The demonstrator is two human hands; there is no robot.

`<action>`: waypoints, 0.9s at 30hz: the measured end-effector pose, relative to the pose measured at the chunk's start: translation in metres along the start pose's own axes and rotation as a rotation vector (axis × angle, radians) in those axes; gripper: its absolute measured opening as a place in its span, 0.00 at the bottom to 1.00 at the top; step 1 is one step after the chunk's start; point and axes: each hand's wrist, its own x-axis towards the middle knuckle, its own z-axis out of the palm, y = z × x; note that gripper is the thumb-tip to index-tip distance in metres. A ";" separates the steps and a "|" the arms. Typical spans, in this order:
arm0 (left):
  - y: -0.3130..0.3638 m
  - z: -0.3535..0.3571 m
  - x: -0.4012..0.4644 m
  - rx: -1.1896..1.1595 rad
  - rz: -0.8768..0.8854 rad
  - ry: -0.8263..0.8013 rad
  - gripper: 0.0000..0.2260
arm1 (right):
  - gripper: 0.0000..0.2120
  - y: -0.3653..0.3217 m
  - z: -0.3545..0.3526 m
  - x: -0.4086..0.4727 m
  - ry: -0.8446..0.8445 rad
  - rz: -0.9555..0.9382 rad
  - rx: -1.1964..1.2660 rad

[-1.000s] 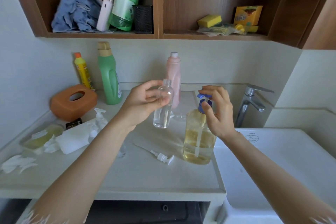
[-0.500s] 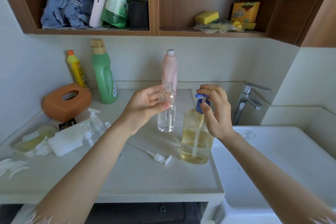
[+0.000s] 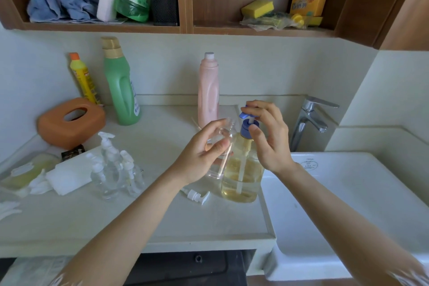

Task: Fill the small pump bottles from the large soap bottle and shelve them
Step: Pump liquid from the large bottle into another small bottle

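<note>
On the pale counter (image 3: 139,220) beside the sink, our left hand (image 3: 204,155) grips 1 uncapped small bottle (image 3: 221,146) against the large soap bottle (image 3: 241,179) whose pump (image 3: 247,123) our right hand (image 3: 269,137) pinches, so we judge dispensing comes next, nozzle over its mouth.

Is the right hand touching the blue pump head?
Touching. The head view shows the right hand with fingers curled over the blue pump head of the large soap bottle.
</note>
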 end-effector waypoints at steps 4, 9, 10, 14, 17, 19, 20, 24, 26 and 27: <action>0.001 0.009 0.003 0.002 0.050 0.021 0.16 | 0.17 0.003 0.000 -0.001 0.004 -0.018 -0.009; 0.000 0.015 0.004 0.000 0.095 0.114 0.16 | 0.17 0.007 -0.001 -0.002 0.018 -0.057 -0.012; 0.000 0.015 0.005 -0.004 0.076 0.142 0.16 | 0.17 0.008 -0.001 -0.002 0.020 -0.069 -0.015; 0.002 0.014 0.008 -0.065 -0.047 0.217 0.25 | 0.17 0.014 -0.002 0.000 0.058 -0.120 -0.032; 0.004 0.013 0.011 -0.122 -0.112 0.209 0.21 | 0.21 0.016 0.006 0.000 0.132 -0.138 -0.051; 0.004 0.014 0.011 -0.166 -0.149 0.205 0.18 | 0.24 0.016 0.013 -0.003 0.181 -0.126 -0.079; 0.004 0.014 0.010 -0.181 -0.167 0.207 0.18 | 0.25 0.017 0.015 -0.004 0.194 -0.121 -0.093; -0.001 0.017 0.008 -0.216 -0.221 0.235 0.13 | 0.22 0.019 0.018 -0.004 0.199 -0.102 -0.128; -0.001 0.019 0.007 -0.187 -0.244 0.254 0.12 | 0.18 0.019 0.018 -0.006 0.200 -0.097 -0.131; 0.000 0.020 0.007 -0.172 -0.252 0.253 0.11 | 0.18 0.018 0.017 -0.007 0.198 -0.097 -0.130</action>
